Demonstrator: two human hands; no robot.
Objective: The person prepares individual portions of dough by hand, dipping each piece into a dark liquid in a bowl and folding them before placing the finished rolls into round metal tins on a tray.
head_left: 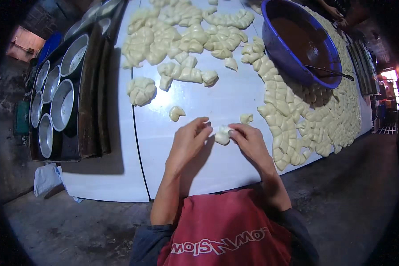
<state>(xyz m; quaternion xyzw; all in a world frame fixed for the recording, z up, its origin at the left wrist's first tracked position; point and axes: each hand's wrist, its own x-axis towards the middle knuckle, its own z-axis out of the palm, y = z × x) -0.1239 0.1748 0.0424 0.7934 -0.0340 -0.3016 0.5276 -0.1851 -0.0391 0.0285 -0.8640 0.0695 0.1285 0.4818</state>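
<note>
My right hand (248, 142) pinches a small pale dough piece (222, 137) low in the middle of the white table (213, 168). My left hand (190, 139) is beside that piece on the left, fingers curved and apart, holding nothing visible. A small lump (176, 114) lies above my left hand, and another (246, 118) above my right. Many clustered dough pieces (181, 37) cover the upper part of the table, and a dense spread of them (283, 124) runs down the right side.
A blue basin (268, 42) of brown liquid with a long utensil (337, 73) stands at the upper right. At left, a dark tray (97, 133) holds several metal pans (62, 104). Another person's hands (337, 15) show at the top right. A white sack (46, 179) is at lower left.
</note>
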